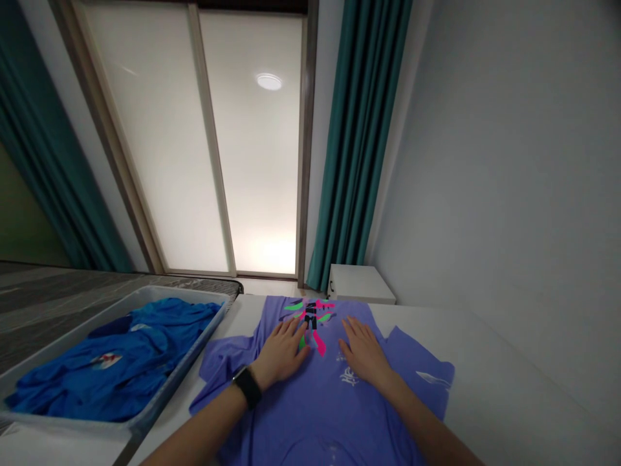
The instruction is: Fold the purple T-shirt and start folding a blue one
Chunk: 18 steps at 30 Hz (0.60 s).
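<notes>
A purple T-shirt (310,408) lies spread on the white table (495,401), its neckline toward me and its sleeves out to both sides. Pink, green and black print marks its far part, with small white lettering lower down. My left hand (281,346), a black watch on its wrist, rests flat on the shirt beside the coloured print. On the shirt's right half lies my right hand (365,349), palm down with fingers stretched. Neither hand grips the cloth. The left sleeve is wrinkled; the right one lies flatter and shows a white mark.
At the left stands a pale plastic bin (140,424) with crumpled blue clothes (145,356) in it. A small white cabinet (361,281) stands beyond the table, near a teal curtain (369,142) and frosted sliding doors (257,168). A wall (524,181) runs along the right.
</notes>
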Tool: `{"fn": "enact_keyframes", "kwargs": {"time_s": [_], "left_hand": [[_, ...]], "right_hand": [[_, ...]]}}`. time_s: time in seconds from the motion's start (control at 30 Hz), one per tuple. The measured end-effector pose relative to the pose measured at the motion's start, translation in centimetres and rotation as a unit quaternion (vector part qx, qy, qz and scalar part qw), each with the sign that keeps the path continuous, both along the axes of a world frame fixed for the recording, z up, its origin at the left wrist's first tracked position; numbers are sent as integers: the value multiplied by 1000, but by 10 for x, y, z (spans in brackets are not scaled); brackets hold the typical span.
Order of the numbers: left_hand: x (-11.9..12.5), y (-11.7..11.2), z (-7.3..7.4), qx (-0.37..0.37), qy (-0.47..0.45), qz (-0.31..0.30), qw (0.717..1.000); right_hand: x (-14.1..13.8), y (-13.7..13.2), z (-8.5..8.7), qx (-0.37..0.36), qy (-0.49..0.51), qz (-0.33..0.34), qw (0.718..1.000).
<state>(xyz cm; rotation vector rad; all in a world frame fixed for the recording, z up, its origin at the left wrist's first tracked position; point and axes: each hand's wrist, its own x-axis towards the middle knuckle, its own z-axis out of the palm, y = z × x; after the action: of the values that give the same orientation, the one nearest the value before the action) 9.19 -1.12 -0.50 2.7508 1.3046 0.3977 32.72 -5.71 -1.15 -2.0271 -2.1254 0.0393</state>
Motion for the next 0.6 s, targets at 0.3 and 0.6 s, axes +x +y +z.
{"fn": "enact_keyframes", "kwargs": {"time_s": [0.3, 0.6], "left_hand": [[-4, 69, 4, 9, -36, 80, 996], [-47, 108, -14, -11, -59, 293, 954]], "right_hand": [[37, 53, -6, 15, -41, -94, 995], [45, 56, -49, -6, -60, -125, 990]]}}
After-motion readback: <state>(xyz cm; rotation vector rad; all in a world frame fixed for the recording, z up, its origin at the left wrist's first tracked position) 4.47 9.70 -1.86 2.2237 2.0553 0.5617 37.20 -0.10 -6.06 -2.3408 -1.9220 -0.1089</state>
